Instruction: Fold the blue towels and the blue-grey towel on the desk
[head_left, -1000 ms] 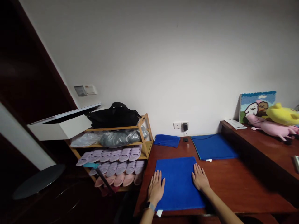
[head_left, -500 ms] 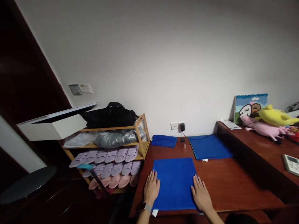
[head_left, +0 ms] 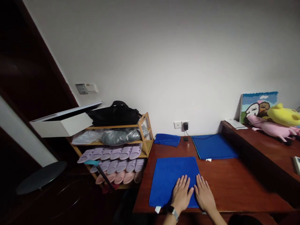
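Note:
A blue cloth (head_left: 168,175) lies spread flat on the brown wooden table (head_left: 229,184), with a white tag at its near left corner. My left hand (head_left: 182,192), with a watch on the wrist, rests palm down on the right half of this cloth, fingers stretched out. Close beside it, my right hand (head_left: 205,192) lies flat over the cloth's right edge, fingers straight. Neither hand grips anything. Farther back are a folded blue cloth (head_left: 167,140) at the left and a flat stack of blue cloth (head_left: 213,146) at the right.
A black plug (head_left: 186,126) sits in the wall socket, its cord running over the right cloths. On the raised ledge at right lie plush toys (head_left: 269,126) and a dog picture (head_left: 259,106). Left of the table stands a shoe rack (head_left: 146,147) with slippers and a black bag (head_left: 116,115).
My left hand has moved right from the cloth's left edge to beside my right hand. The right hand stays at the right edge. The view has turned slightly left.

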A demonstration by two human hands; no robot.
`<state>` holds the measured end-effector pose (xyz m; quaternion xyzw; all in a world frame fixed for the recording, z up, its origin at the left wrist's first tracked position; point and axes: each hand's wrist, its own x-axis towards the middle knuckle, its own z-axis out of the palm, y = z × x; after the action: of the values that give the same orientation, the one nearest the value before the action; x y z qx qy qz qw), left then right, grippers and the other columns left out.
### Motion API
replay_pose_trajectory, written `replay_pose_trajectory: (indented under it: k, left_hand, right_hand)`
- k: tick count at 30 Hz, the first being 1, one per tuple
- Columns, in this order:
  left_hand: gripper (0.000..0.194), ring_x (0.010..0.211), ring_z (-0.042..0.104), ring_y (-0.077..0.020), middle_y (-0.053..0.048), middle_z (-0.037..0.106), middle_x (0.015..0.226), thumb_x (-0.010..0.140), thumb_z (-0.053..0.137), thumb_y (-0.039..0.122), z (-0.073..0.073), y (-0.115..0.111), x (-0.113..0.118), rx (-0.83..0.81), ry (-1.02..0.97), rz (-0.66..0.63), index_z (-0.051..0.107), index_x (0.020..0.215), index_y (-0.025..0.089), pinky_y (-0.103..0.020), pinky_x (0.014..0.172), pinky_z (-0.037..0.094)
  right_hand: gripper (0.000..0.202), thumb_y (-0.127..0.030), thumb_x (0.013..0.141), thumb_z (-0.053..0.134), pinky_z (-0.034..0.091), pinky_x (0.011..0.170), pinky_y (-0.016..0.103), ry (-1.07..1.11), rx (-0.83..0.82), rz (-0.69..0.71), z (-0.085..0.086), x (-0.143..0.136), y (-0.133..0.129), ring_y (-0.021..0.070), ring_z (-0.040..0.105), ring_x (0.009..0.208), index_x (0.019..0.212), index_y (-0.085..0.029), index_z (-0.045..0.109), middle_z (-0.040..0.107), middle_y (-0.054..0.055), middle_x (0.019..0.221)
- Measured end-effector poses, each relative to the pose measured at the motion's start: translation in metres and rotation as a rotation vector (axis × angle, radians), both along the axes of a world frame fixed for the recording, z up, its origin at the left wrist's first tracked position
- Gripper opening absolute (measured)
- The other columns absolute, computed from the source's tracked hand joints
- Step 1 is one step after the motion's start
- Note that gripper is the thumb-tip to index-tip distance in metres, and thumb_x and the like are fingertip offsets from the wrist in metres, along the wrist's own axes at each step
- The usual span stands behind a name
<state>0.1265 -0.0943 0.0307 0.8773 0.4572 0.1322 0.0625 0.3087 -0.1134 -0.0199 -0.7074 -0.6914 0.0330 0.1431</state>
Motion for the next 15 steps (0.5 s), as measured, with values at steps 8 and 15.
replay_pose_trajectory:
  k: [8,15]
  left_hand:
    - [0.064,0.158,0.031,-0.0290,-0.009,0.032,0.171,0.108,0.029,0.053,-0.018,0.001,-0.141,0.025,0.116,0.480,0.034,0.165,0.022,-0.053,0.129,0.030]
    - [0.066,0.158,0.033,-0.0288,-0.012,0.037,0.170,0.107,0.032,0.049,-0.038,-0.006,-0.160,0.112,0.085,0.538,0.035,0.164,0.018,-0.051,0.128,0.032]
  right_hand:
    - [0.070,-0.045,0.105,0.021,0.023,0.131,0.049,0.023,-0.035,-0.057,0.006,-0.006,-0.001,0.0270,0.027,0.159,0.163,-0.008,0.035,0.033,0.010,0.169]
    - [0.068,-0.042,0.104,0.023,0.022,0.131,0.048,0.037,-0.051,-0.073,0.012,-0.005,-0.001,0.0262,0.027,0.159,0.162,-0.008,0.037,0.033,0.009,0.169]
